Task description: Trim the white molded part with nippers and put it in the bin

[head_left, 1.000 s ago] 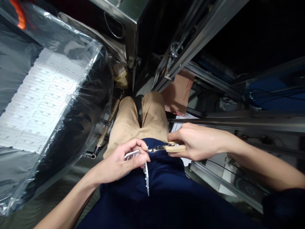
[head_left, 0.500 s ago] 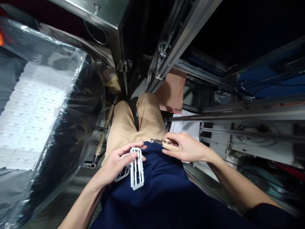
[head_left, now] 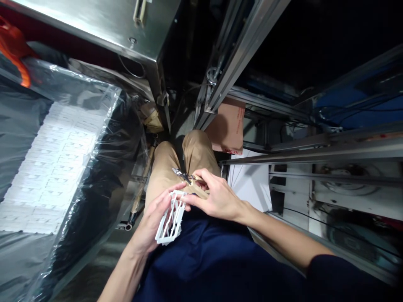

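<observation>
Over my lap, my left hand (head_left: 153, 214) is closed around openwork white plastic frames (head_left: 179, 219), which seem to lie one against the other. The frames tilt, their lower ends toward my dark blue shirt. In my right hand (head_left: 220, 196) are pliers with beige handles (head_left: 200, 192) and dark metal jaws. Those jaws point forward and left, away from the frames, above my thigh. Fingers of my right hand reach to the top end of the frames and appear to touch them. Part of the pliers' grip is hidden by that hand.
Rows of white parts (head_left: 53, 167) lie in a plastic-lined box at left. An orange tool-like object (head_left: 15, 46) rests at its far corner. A metal table (head_left: 94, 21) stands ahead, a metal frame (head_left: 245, 54) to the right, and a brown RESIN bag (head_left: 228, 126) beneath it.
My right hand has moved left with the pliers, up to the white frames. The frames have turned and sit closer together in my left hand. The view has tilted slightly upward.
</observation>
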### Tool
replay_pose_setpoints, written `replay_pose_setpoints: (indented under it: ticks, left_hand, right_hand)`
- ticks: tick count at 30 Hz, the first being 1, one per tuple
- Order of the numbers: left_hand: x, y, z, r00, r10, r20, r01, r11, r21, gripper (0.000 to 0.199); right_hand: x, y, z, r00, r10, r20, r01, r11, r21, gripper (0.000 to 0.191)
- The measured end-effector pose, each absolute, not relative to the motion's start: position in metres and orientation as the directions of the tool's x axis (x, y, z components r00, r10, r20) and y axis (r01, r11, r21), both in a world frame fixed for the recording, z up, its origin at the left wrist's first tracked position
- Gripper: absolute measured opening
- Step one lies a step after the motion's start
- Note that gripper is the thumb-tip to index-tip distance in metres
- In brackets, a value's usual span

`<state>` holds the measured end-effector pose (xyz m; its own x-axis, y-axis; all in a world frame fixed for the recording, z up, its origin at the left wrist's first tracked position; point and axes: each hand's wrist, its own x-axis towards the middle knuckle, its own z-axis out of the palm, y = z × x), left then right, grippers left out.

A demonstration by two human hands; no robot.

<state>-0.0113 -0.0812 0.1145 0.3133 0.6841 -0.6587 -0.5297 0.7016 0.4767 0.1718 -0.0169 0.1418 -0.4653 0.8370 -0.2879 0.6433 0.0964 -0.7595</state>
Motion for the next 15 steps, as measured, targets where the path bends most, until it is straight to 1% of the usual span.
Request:
replay_pose_setpoints:
  ticks: [2, 4, 6, 7, 9, 12, 15]
  left_hand:
    - [-0.01, -0.08, 0.117, 0.298, 0.684, -0.665, -0.524, 0.7, 0.485, 0.045]
    - [-0.01, -0.079, 0.119, 0.286, 0.69, -0.665, -0.54, 0.69, 0.483, 0.043]
    - [-0.01, -0.077, 0.119, 0.296, 0.683, -0.668, -0.561, 0.69, 0.457, 0.04]
    - [-0.01, -0.077, 0.119, 0.303, 0.677, -0.671, -0.573, 0.692, 0.439, 0.038]
    - [-0.009, -0.075, 0.118, 0.317, 0.665, -0.676, -0.603, 0.692, 0.398, 0.035]
    - [-0.008, -0.074, 0.117, 0.329, 0.658, -0.677, -0.643, 0.681, 0.35, 0.033]
    - [-0.009, -0.074, 0.117, 0.321, 0.661, -0.679, -0.628, 0.685, 0.37, 0.035]
  right_hand:
    - [0.168, -0.012, 0.137, -0.425, 0.849, -0.314, 0.653, 0.047, -0.756, 0.038]
    - [0.173, -0.006, 0.134, -0.318, 0.894, -0.316, 0.694, -0.007, -0.72, 0.027]
    - [0.182, -0.001, 0.134, -0.221, 0.925, -0.31, 0.737, -0.049, -0.674, 0.021]
    - [0.187, 0.001, 0.135, -0.226, 0.923, -0.311, 0.749, -0.04, -0.662, 0.02]
    - [0.195, 0.002, 0.138, -0.342, 0.889, -0.303, 0.756, 0.069, -0.651, 0.023]
    - [0.204, -0.001, 0.144, -0.556, 0.781, -0.284, 0.723, 0.286, -0.629, 0.029]
    - [0.208, -0.003, 0.145, -0.644, 0.709, -0.285, 0.702, 0.401, -0.589, 0.036]
